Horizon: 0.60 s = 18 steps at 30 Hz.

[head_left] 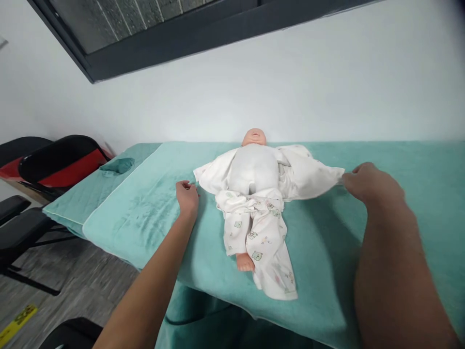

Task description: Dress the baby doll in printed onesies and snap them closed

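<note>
While your right hand [376, 186] pinches the outspread tip of the white top [308, 179] at three o'clock from the doll [254, 167], your left hand [188, 198] is just beside the opposite tip, near nine; I cannot tell whether its curled fingers grip cloth. The doll lies face-up on your green cover [127, 208], head towards twelve, patterned trousers [267, 237] and bare foot [245, 262] towards six.

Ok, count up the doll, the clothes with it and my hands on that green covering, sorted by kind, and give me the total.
Dolls: 1 (the doll)
Clothes: 2 (white top, printed trousers)
Hands: 2 (left hand, right hand)
Total: 5
</note>
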Motion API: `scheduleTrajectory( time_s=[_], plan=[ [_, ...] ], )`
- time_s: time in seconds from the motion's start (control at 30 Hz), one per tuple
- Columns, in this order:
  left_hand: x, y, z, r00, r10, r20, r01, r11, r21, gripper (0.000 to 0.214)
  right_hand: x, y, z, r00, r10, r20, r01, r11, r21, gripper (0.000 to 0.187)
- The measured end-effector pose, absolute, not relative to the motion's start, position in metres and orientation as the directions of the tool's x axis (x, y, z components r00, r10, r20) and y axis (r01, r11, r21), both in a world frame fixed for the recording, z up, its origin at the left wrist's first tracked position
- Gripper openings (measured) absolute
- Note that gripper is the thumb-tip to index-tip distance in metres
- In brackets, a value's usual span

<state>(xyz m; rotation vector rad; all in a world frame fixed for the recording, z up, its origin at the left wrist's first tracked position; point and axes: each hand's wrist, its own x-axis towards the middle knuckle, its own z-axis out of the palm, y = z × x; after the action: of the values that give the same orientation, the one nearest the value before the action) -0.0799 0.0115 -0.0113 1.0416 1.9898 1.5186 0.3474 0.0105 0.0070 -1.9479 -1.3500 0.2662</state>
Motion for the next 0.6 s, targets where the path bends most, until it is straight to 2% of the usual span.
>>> scheduleTrajectory(
  time_s=[0.07,0.1,0.17,0.2,0.27,0.37,0.6],
  plan=[
    [-0.080,0.001,-0.018,-0.528,0.837,0.142,0.321,0.042,0.946,0.019,0.335,0.004,0.017,0.460,0.873,0.162,0.767,-0.298,-0.569,0.017],
    [-0.077,-0.005,-0.019,-0.430,0.890,0.152,0.319,-0.008,0.948,0.019,0.321,0.000,0.023,0.371,0.920,0.129,0.793,-0.242,-0.559,0.015],
    [-0.070,-0.016,-0.017,-0.199,0.969,0.149,0.293,-0.086,0.952,0.021,0.287,-0.009,0.035,-0.015,0.997,0.080,0.751,0.064,-0.658,0.019],
    [-0.068,-0.021,-0.015,-0.100,0.986,0.135,0.275,-0.103,0.956,0.024,0.271,-0.012,0.040,-0.224,0.974,0.022,0.692,0.175,-0.701,0.021],
    [-0.065,-0.029,-0.010,0.041,0.995,0.093,0.241,-0.100,0.965,0.026,0.245,-0.018,0.045,-0.448,0.894,-0.032,0.602,0.274,-0.750,0.027],
    [-0.067,-0.036,-0.007,0.166,0.986,0.030,0.199,-0.063,0.978,0.029,0.231,-0.022,0.046,-0.534,0.845,-0.011,0.574,0.354,-0.739,0.030],
    [-0.064,-0.044,-0.009,0.183,0.983,-0.006,0.255,-0.042,0.966,0.039,0.232,-0.023,0.042,-0.573,0.819,0.034,0.592,0.442,-0.674,0.019]
  ],
)
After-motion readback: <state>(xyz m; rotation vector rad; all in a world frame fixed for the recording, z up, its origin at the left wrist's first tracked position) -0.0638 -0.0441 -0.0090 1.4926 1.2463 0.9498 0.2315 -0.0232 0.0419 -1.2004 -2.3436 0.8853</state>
